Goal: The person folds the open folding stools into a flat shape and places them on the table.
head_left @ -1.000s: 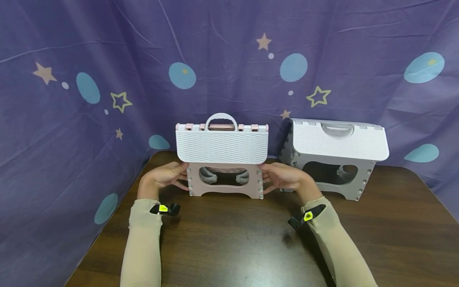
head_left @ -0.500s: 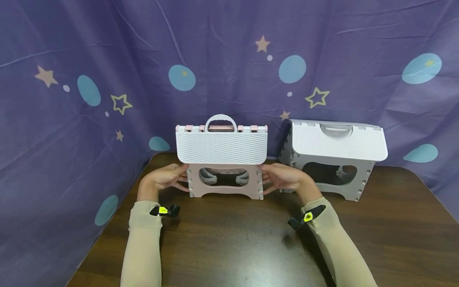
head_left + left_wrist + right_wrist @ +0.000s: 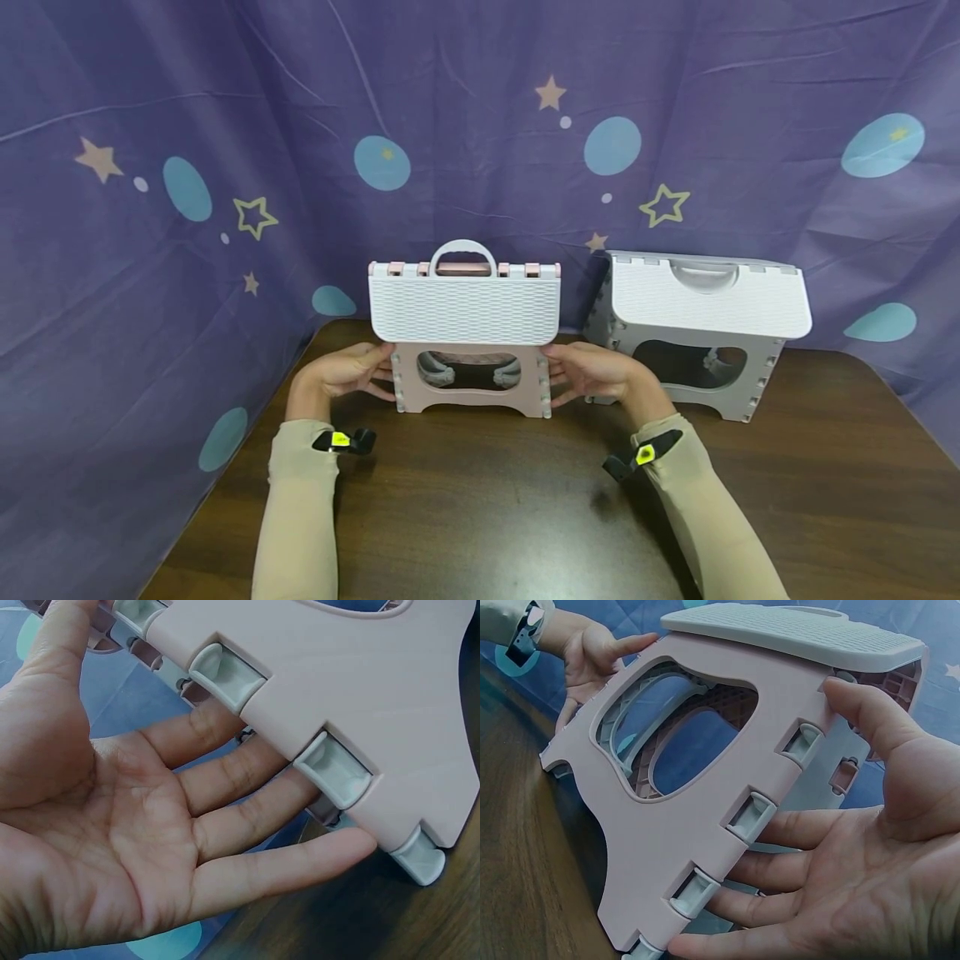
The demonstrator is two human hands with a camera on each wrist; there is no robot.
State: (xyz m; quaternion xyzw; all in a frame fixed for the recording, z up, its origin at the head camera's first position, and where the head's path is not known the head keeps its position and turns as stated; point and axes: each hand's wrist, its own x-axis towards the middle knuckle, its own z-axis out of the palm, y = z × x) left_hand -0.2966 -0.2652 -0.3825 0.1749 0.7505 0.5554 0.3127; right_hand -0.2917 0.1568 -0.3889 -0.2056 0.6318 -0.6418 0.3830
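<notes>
A pink-and-white folding step stool (image 3: 466,308) stands on the table with its textured white top panel towards me. Its loop handle (image 3: 462,245) rises at the back edge of that panel. My left hand (image 3: 343,372) lies along the stool's left side, fingers straight and spread, fingertips passing behind the hinged edge (image 3: 332,769). On the other side, my right hand (image 3: 592,369) has its thumb at the front panel's upper corner. The fingers of my right hand (image 3: 840,862) reach flat against the hinged side, tips partly hidden behind it. Both palms stay away from the stool.
A grey-and-white folding step stool (image 3: 708,296) stands to the right, close behind my right hand. Brown wooden table (image 3: 480,508) lies beneath everything. A purple curtain (image 3: 480,100) with stars and dots hangs behind and to the left.
</notes>
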